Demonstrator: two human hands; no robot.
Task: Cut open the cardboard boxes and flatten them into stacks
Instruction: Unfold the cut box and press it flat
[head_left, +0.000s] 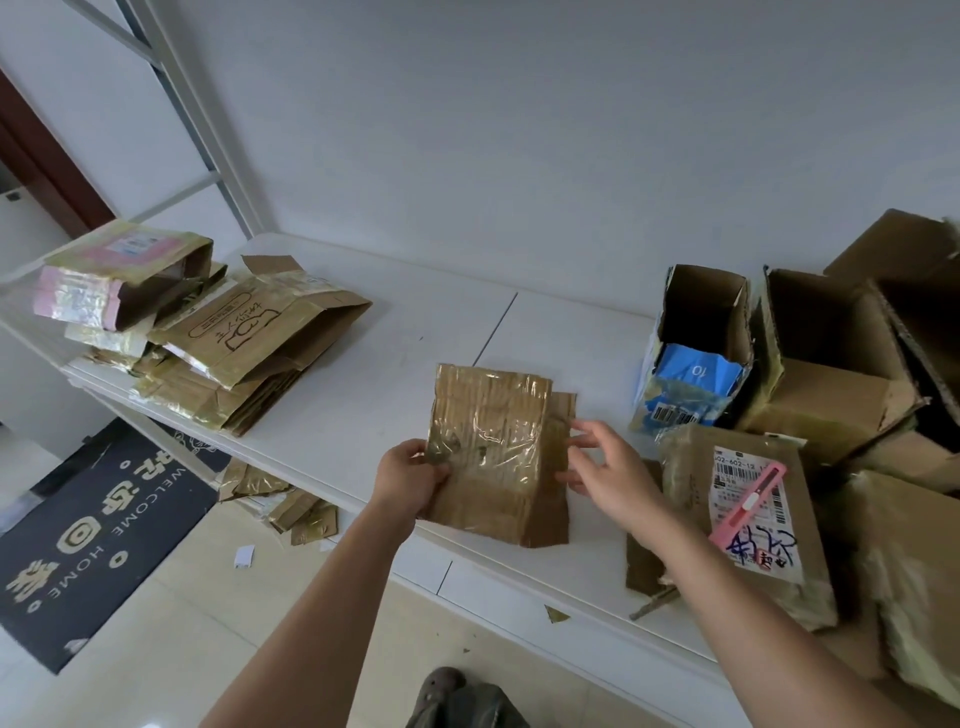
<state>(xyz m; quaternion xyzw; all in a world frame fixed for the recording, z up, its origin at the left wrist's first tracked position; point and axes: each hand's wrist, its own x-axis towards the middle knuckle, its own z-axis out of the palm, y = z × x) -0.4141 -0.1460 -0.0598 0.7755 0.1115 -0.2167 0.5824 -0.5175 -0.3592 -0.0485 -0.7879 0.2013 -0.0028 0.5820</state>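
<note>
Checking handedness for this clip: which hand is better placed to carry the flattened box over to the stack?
Probably left. The left hand already grips the flattened box and is nearer the stack; the right hand hovers open by its edge.

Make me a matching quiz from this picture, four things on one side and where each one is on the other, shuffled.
Things:
1. flattened box
2. pink cutter
3. blue carton
4. doormat

Places:
A. on the floor, left of the table
B. standing open on the table, right of centre
C. held by the left hand
D. lying on a labelled parcel

Pairs: 1-C, 2-D, 3-B, 4-A
</note>
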